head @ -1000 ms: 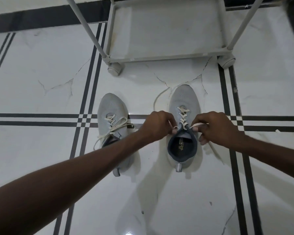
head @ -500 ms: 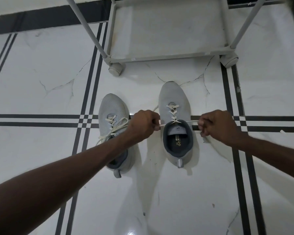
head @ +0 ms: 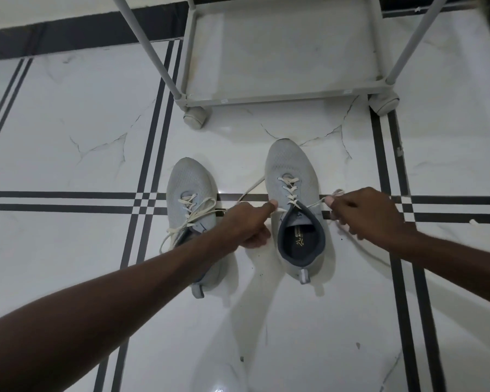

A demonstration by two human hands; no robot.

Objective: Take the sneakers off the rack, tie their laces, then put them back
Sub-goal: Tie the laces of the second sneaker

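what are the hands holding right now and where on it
Each hand grips one loose end of the right sneaker's lace: the left hand pinches its end beside the collar, the right hand pulls the other end out sideways.

Two bare forearms, no sleeves, rings or watch visible.

Left hand point(head: 248, 222) and right hand point(head: 362, 215) pinch lace ends of right sneaker point(head: 293, 205); left sneaker point(head: 191, 190) alongside, untied
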